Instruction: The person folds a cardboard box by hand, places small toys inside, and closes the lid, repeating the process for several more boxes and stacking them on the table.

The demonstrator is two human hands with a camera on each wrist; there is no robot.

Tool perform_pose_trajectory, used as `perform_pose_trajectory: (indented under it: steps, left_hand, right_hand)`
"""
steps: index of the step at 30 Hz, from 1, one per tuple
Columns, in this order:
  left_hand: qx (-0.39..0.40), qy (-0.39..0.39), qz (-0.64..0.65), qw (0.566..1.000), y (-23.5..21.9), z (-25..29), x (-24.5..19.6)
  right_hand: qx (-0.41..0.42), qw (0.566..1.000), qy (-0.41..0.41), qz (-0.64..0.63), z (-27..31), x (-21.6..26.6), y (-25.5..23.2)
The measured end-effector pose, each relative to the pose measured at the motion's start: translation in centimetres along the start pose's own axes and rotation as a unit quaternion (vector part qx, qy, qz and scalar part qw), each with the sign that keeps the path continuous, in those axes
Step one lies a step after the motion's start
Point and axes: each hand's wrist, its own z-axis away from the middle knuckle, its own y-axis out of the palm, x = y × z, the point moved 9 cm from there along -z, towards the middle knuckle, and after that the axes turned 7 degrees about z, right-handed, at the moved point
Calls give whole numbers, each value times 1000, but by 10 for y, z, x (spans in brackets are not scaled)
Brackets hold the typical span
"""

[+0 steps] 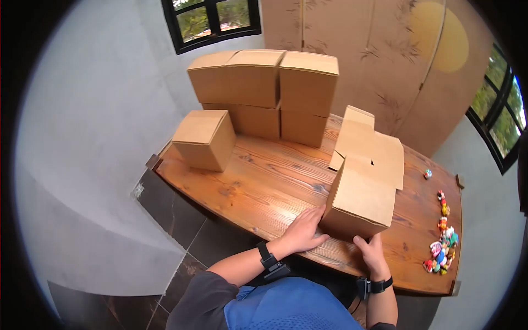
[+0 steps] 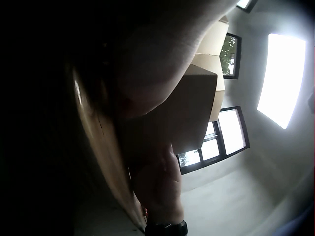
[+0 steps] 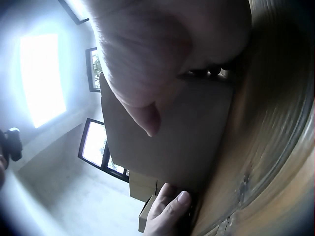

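A closed cardboard box (image 1: 363, 192) stands near the table's front edge. Against its left side lie the extended fingers of my left hand (image 1: 302, 231), the thumb apart and low by the tabletop. My right hand (image 1: 375, 254) is at the box's near right corner, its thumb on the front face and its other fingers mostly hidden behind the corner. In the right wrist view the right hand (image 3: 147, 59) touches the dim face of the box (image 3: 172, 132). The left wrist view shows the left hand (image 2: 152, 59) beside the box (image 2: 187, 108).
Behind the box lies a flattened cardboard piece (image 1: 374, 148). Stacked boxes (image 1: 253, 82) stand at the back left, with a single box (image 1: 203, 140) in front of them. Small colourful toys (image 1: 443, 250) lie along the right edge of the wooden table (image 1: 247, 192).
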Motion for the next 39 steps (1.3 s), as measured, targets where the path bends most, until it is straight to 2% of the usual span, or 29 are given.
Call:
perform_pose_trajectory:
  steps: [1,3,7,10,11,12,13,14,15,17,19,21,22,23,25,29,31,33,35,36,39]
  left_hand:
    - [-10,-3,-2,1000,-5,1,1]
    - [-2,-63,64,996,-10,4,12]
    - [-48,-93,143,984,-40,17,16]
    - [-146,-100,186,966,-63,38,38]
    - [-148,-101,181,967,-73,41,39]
    - [-185,-94,182,961,-89,48,40]
    - [-223,-86,184,953,-106,53,39]
    - [-264,-78,240,931,-122,57,36]
    - [-285,-86,230,926,-140,62,37]
    - [-336,-57,239,909,-180,69,37]
    - [-381,11,104,919,-234,73,23]
    - [-435,48,114,892,-287,73,13]
    - [-449,35,84,889,-309,75,25]
    - [-462,23,53,885,-332,78,40]
    - [-490,18,25,871,-377,75,57]
    - [-512,-13,69,856,-435,65,93]
    - [-546,-80,93,829,-451,66,128]
    - [-541,-66,108,831,-455,59,148]
    - [-532,-170,149,816,-442,63,177]
    - [-542,-146,156,813,-441,62,184]
    - [-553,-140,153,807,-440,63,191]
  right_hand:
    - [-3,1000,-9,-11,1,6,6]
    - [27,999,-34,3,-1,17,24]
    - [92,995,-25,-28,-4,43,67]
    - [136,990,-31,-19,-14,75,97]
    - [154,987,-43,-10,-20,85,108]
    - [155,987,-45,-15,-29,91,116]
    - [191,974,-95,75,-37,102,128]
    - [223,950,-144,164,-43,112,142]
    - [226,950,-145,162,-52,120,153]
    - [266,922,-207,190,-63,148,189]
    - [284,911,-235,183,-80,175,221]
    - [312,903,-251,158,-98,202,257]
    - [316,898,-262,158,-106,216,274]
    - [360,902,-228,63,-107,236,294]
    - [336,886,-305,92,-137,249,330]
    - [351,892,-280,59,-179,265,393]
    - [354,915,-190,42,-203,253,416]
    - [340,921,-189,37,-210,252,427]
    - [348,929,-122,22,-217,230,438]
    - [336,931,-139,25,-220,227,440]
    - [319,934,-159,27,-217,223,440]
